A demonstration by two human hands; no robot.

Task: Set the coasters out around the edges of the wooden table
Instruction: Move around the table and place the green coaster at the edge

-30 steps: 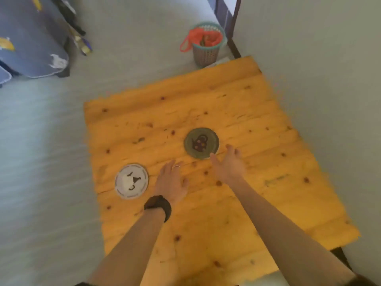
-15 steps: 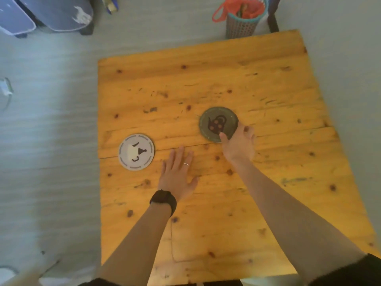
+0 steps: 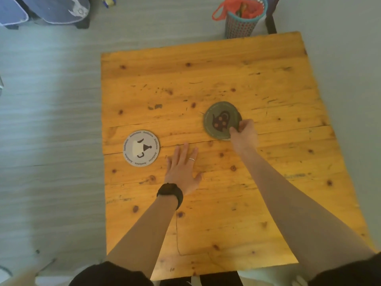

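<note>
The surface (image 3: 226,203) is planked wood, orange-yellow with a slight sheen, marked by dark knots, scratches and seams between the boards. The pale coaster (image 3: 141,148) looks like matt card, smooth, printed with dark lettering round its rim. The dark green coaster (image 3: 220,118) has the same flat, dull finish, printed with a teapot figure. On the left wrist sits a matt black watch band (image 3: 171,193), and a thin shiny metal ring (image 3: 191,159) circles one finger. The basket (image 3: 240,25) beyond the far edge is perforated plastic in teal and red; the red bag (image 3: 237,5) in it looks like thin plastic. The floor (image 3: 51,120) is grey and faintly streaked.
</note>
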